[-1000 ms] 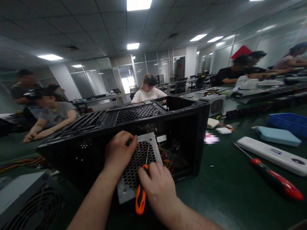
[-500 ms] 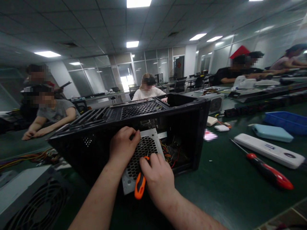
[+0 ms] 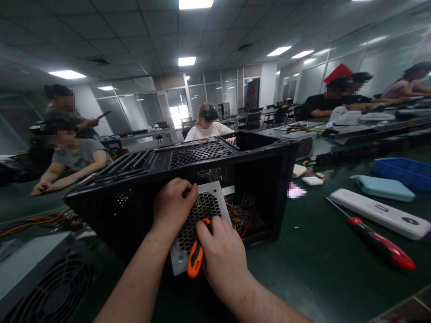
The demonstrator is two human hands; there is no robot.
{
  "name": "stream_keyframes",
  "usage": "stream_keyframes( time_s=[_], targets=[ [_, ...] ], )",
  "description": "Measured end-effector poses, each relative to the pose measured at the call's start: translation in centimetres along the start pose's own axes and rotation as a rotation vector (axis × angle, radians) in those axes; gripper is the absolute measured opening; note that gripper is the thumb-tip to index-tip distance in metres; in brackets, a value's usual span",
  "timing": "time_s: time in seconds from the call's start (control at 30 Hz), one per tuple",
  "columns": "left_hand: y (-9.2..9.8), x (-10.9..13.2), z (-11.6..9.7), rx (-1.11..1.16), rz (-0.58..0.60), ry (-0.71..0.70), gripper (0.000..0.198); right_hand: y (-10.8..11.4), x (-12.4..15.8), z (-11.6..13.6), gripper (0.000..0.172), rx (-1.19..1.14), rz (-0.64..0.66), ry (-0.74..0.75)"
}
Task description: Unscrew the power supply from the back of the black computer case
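A black computer case lies in front of me with its open side facing me. Inside it, tilted, is a grey power supply unit with a honeycomb grille; coloured wires show at its right. My left hand is closed at the unit's upper left edge, its fingertips partly hidden. My right hand grips an orange and black screwdriver by the handle. The screwdriver's thin shaft points up across the grille; where its tip rests is too dark to make out.
Another power supply with a fan grille sits at front left, near bundled wires. On the right lie a red and black screwdriver, a white elongated device, a light blue case and a blue tray. Several people work around.
Both hands and the orange screwdriver stay nearly in place; the handle's lower end has shifted slightly. At the left, a standing person holding a flat dark object has moved to the right.
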State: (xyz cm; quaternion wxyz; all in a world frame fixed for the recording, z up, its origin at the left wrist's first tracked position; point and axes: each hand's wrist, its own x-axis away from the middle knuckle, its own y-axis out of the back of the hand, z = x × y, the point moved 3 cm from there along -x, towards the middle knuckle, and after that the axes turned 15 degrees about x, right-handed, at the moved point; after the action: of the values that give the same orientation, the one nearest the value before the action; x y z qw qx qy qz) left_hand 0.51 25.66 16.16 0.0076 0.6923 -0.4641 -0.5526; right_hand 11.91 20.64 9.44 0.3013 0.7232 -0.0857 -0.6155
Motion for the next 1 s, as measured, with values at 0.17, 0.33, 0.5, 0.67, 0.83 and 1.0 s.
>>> stream_keyframes(
  time_s=[0.17, 0.33, 0.5, 0.67, 0.83, 1.0],
  targets=[
    [-0.1, -0.1, -0.1, -0.006, -0.014, 0.001, 0.026, 1.1, 0.0, -0.5, 0.025, -0.068, -0.039, 0.041],
    [-0.2, -0.3, -0.1, -0.031, -0.022, 0.014, 0.025, 4.5, 0.9, 0.7, 0.04, -0.224, -0.208, 0.21],
    [-0.2, -0.2, -0.1, -0.015, -0.03, 0.023, 0.024, 6.4, 1.3, -2.9, 0.043, -0.616, -0.239, 0.171],
    [-0.1, -0.1, -0.2, -0.029, -0.017, 0.029, 0.023, 3.6, 1.3, -9.5, 0.031, -1.137, 0.013, -0.466],
    [-0.2, -0.1, -0.2, -0.016, 0.003, 0.03, 0.023, 1.5, 0.7, -10.3, 0.042, -1.173, 0.042, -0.727],
    [-0.2, 0.0, -0.3, -0.011, 0.006, 0.01, 0.023, 1.2, 0.0, -8.3, 0.027, -1.204, 0.131, -0.707]
  ],
)
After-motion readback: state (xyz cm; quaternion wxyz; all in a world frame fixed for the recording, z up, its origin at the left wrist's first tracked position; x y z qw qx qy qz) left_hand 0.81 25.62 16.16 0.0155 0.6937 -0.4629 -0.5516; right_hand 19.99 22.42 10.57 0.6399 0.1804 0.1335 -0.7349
